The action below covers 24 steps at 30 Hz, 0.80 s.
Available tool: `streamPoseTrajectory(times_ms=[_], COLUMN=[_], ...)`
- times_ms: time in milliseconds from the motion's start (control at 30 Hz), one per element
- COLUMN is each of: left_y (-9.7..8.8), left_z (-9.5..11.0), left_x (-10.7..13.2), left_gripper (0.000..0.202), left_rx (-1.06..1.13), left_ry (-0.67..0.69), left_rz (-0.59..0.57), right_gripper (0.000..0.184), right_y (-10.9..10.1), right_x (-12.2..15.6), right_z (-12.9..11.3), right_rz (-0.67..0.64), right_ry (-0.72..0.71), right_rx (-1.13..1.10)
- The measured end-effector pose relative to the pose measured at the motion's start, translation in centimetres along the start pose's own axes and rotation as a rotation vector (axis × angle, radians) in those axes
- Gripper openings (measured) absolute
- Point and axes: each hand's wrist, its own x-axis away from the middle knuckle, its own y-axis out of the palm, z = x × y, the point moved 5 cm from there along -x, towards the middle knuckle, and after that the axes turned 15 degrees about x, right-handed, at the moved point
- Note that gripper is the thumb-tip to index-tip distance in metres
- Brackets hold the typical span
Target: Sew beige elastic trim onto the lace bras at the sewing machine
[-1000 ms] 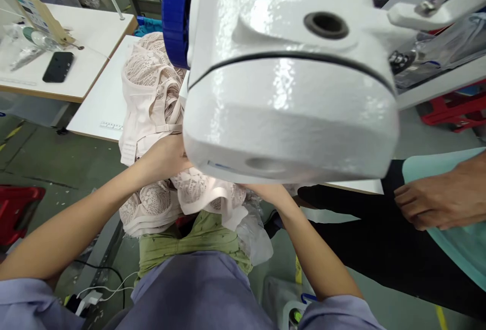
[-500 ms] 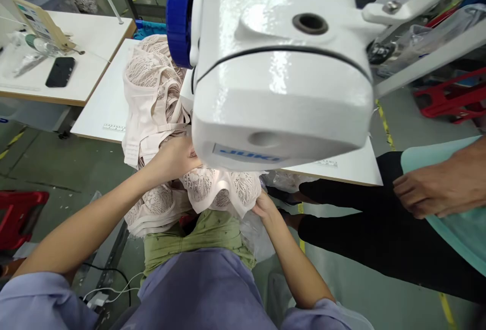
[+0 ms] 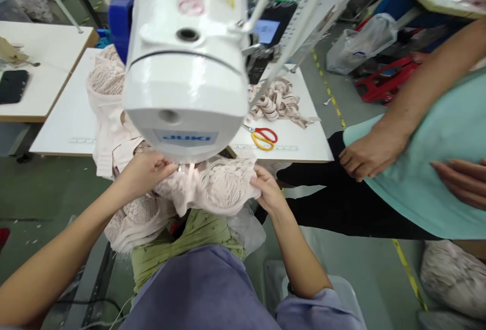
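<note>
Right below the front of the white sewing machine point(image 3: 186, 82), here's the pale lace bra point(image 3: 224, 188), stretched between the two hands with its long axis running left to right. The left hand point(image 3: 142, 175) has thumb and fingers drawn together at its left side, close by the machine's underside; the right hand point(image 3: 268, 188) pinches the far right end, thumb and fingers nearly closed on the edge. So the left hand is the nearer one to the lit spot under the machine, and the right cup spreads out from there toward the right hand.

Now the hard part to see: the needle area sits behind the machine's front, the fabric's far edge runs in under it, and the left fingertips blur into the cloth (exactly how much they grip, I can't tell).

Further out, more lace bras point(image 3: 131, 223) lie at the lap, and scissors point(image 3: 265, 138) rest on the tabletop point(image 3: 317, 142) beside a heap of pale strips point(image 3: 281, 99). Off right, a co-worker's hand point(image 3: 374, 153) hangs well apart from it all.
</note>
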Motion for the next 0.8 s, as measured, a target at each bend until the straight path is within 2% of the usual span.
streamPoseTrajectory(times_ms=[67,100,133,267,333,400,467,567,667,800], left_y=[0.7,1.1,1.4,2.9,4.6,6.5,8.3,10.3,11.2,11.8], left_z=[-0.4,-0.4,-0.4,-1.5,-2.9,-4.4,-5.6,-6.7,-7.4,-8.8], left_x=[1.4,2.1,2.8,4.9,5.7,6.4,7.0,7.6,8.0,8.4], left_gripper=[0.040,0.039,0.039,0.039,0.039,0.039,0.040,0.042,0.047,0.057], left_rx=[0.006,0.017,0.034,0.084,0.121,0.162,0.205,0.270,0.340,0.433], left_ry=[-0.185,-0.217,-0.213,-0.155,-0.155,-0.161,-0.181,-0.201,-0.221,-0.254], left_rz=[-0.025,-0.045,-0.050,0.004,-0.041,-0.086,-0.110,-0.128,-0.119,-0.095], right_gripper=[0.035,0.033,0.031,0.033,0.032,0.031,0.032,0.038,0.044,0.027], right_y=[-1.1,-2.3,-3.9,-12.4,-15.8,-18.3,-19.9,-21.3,-22.6,-24.6], right_x=[1.4,2.0,2.6,5.8,7.3,8.4,8.8,8.4,7.3,4.8], right_z=[-1.9,-3.1,-4.5,-10.2,-12.1,-13.1,-13.3,-12.8,-11.5,-8.8], right_rz=[-0.072,-0.033,0.061,0.609,0.804,0.935,1.004,1.039,1.065,1.108], right_ry=[-0.021,-0.045,-0.084,-0.313,-0.390,-0.424,-0.438,-0.447,-0.463,-0.413], right_rx=[0.149,0.185,0.184,0.065,0.090,0.119,0.136,0.149,0.052,-0.144])
